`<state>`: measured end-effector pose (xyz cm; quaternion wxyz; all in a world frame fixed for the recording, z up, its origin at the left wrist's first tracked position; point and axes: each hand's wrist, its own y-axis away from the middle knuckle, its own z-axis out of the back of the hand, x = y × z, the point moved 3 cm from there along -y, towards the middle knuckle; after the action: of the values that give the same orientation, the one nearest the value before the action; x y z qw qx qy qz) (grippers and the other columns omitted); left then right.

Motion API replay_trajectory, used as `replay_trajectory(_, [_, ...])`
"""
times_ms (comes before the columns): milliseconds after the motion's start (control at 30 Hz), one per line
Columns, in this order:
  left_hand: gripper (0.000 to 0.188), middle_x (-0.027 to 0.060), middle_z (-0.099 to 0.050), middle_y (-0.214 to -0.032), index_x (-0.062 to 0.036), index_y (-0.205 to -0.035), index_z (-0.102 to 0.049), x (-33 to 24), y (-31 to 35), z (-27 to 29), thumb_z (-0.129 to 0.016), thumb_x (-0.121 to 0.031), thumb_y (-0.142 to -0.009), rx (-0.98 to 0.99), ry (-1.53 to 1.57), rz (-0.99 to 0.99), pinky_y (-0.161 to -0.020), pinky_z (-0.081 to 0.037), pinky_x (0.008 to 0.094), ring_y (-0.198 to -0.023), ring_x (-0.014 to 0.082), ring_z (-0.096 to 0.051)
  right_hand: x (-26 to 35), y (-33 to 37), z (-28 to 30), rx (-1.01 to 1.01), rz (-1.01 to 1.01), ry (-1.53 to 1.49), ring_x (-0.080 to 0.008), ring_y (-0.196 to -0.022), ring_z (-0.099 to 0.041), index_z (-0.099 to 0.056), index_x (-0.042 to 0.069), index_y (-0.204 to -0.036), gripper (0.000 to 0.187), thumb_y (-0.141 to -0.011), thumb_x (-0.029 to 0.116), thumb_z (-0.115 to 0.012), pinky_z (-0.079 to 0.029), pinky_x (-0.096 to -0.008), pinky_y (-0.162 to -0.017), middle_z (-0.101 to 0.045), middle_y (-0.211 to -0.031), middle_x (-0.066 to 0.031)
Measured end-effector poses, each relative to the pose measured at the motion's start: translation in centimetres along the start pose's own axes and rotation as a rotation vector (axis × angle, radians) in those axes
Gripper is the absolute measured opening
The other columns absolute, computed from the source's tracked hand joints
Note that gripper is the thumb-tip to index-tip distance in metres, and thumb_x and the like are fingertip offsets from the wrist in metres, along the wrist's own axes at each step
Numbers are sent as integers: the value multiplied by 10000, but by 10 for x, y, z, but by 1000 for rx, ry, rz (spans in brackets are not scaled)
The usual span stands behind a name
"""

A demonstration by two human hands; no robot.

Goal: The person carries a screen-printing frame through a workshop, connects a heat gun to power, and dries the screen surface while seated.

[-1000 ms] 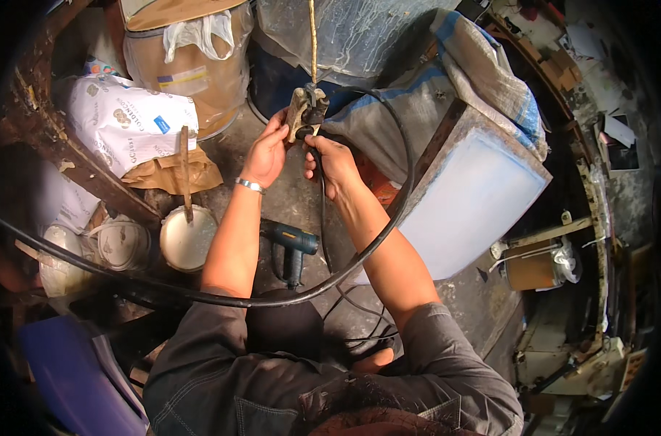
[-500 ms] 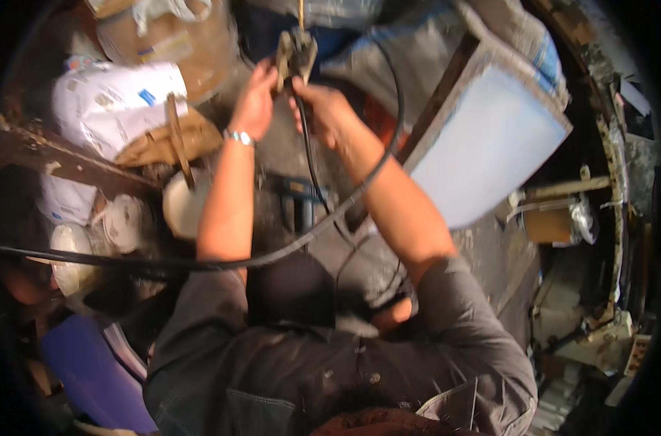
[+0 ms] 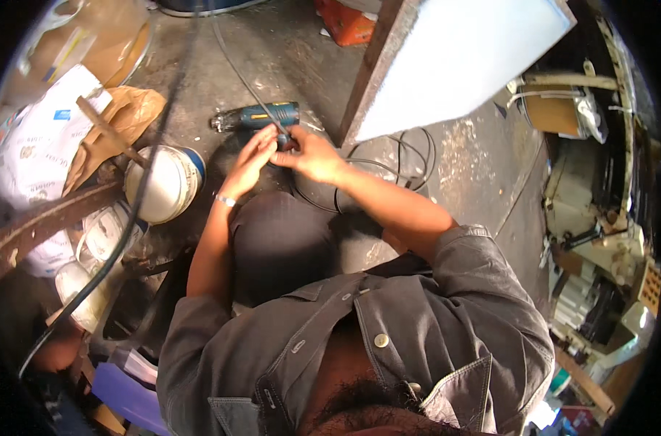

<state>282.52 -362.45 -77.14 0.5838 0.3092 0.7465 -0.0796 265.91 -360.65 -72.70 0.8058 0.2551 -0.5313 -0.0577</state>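
My left hand (image 3: 249,167) and my right hand (image 3: 313,154) meet in front of my knee, low over the floor. Between their fingertips is the dark end of a thin cable (image 3: 245,81), which runs down to them from the top of the view. My right thumb and fingers pinch this end; my left fingers, stretched close together, press against it from the other side. Its exact shape is partly hidden by the fingers. Just beyond the hands a teal, gun-shaped power tool (image 3: 274,115) lies on its side on the floor.
A thicker black cable (image 3: 145,174) crosses the left side close to the camera. Left stand a white bucket (image 3: 158,190) with a stick and a white sack (image 3: 45,138). A pale framed panel (image 3: 447,65) leans at upper right, near coiled black cable (image 3: 418,156).
My hands have come down and nearer to my body from the tan clamp-like piece they held, which is out of sight now. The view has shifted, showing more floor and the whole power tool.
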Motion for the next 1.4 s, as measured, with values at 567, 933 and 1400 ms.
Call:
replay_trajectory(567, [509,27,-467,-793,-81,-1391,-272,-34,38,39,-523,-172,-957,-618,42,67,-481,-473,260,-564,89,-461,-70,-46,-21,-124,-308,343,-343,-1159,-540,-428,20,-1309,736,-758,413,-717,-449,-407,-965,-559,-1248,-205])
replay_trajectory(933, [813,53,-513,-970,-61,-1480,89,-13,36,43,-517,-95,-940,-427,-142,181,-664,-520,275,-741,137,-572,-92,-73,-41,-155,-404,66,-344,-1004,-625,-560,8,-1116,601,-651,307,-796,-495,-404,-868,-642,-1056,-221])
replay_trajectory(1400, [466,181,-496,-1255,43,-1347,-354,-61,1,11,-504,-117,-936,6,-672,-11,-999,-385,338,-1119,226,-514,-24,13,-27,-568,326,-154,-442,-971,-569,-451,-16,-1138,588,-659,237,-680,-478,-474,-817,-553,-1025,-265])
